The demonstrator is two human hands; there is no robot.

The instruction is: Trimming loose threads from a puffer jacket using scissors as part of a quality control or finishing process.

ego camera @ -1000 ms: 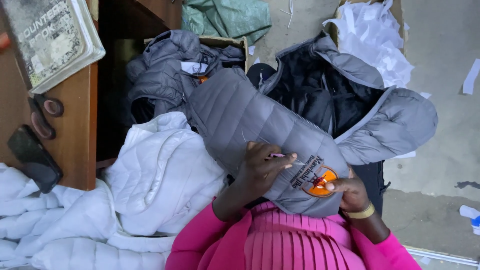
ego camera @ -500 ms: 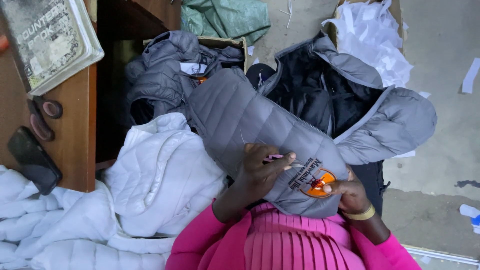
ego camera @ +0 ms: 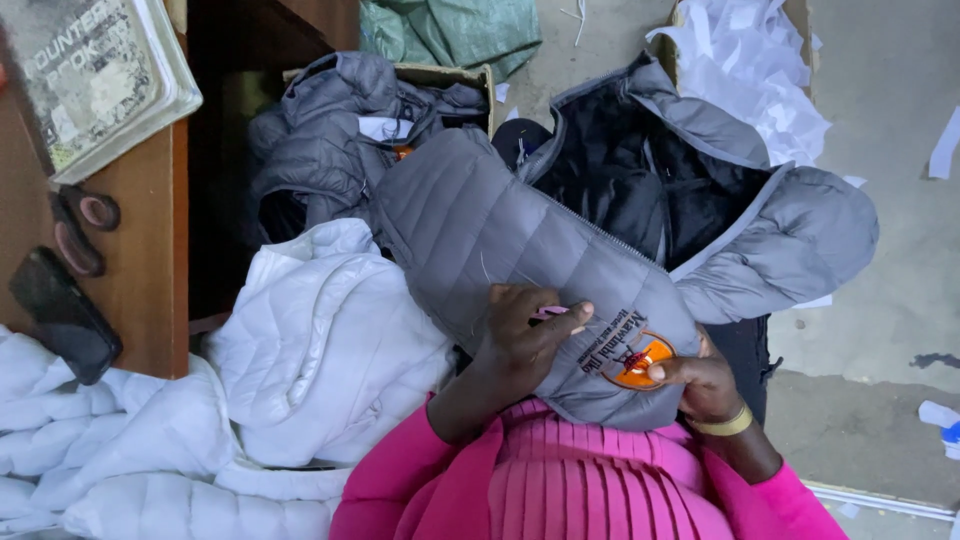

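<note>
Seen from above, a person in a pink pleated top (ego camera: 590,480) sits with a grey quilted jacket (ego camera: 500,240) spread across the lap. The left hand (ego camera: 525,330) rests on the jacket, its fingers (ego camera: 570,318) pinched shut around a small pink tool (ego camera: 552,312). Just beside it, the right hand (ego camera: 700,380), with a gold bangle (ego camera: 722,424) at the wrist, has its fingers closed on the jacket's lower edge, thumb pressing beside a round orange badge (ego camera: 640,360) stitched on the chest. The jacket lies open, its dark lining (ego camera: 640,180) showing farther out, a sleeve (ego camera: 800,240) bent to the right.

To the left, a white quilted jacket (ego camera: 320,350) is heaped against the lap, with more white padding (ego camera: 90,450) below the table (ego camera: 140,260). On the wooden table lie a dark phone (ego camera: 62,315), dark-handled scissors (ego camera: 85,225) and a book (ego camera: 90,75).

Beyond, another grey jacket (ego camera: 330,130) sits in a cardboard box (ego camera: 450,78). Farther still, green cloth (ego camera: 450,30) and crumpled white paper (ego camera: 760,70) lie on the concrete floor (ego camera: 880,330).
</note>
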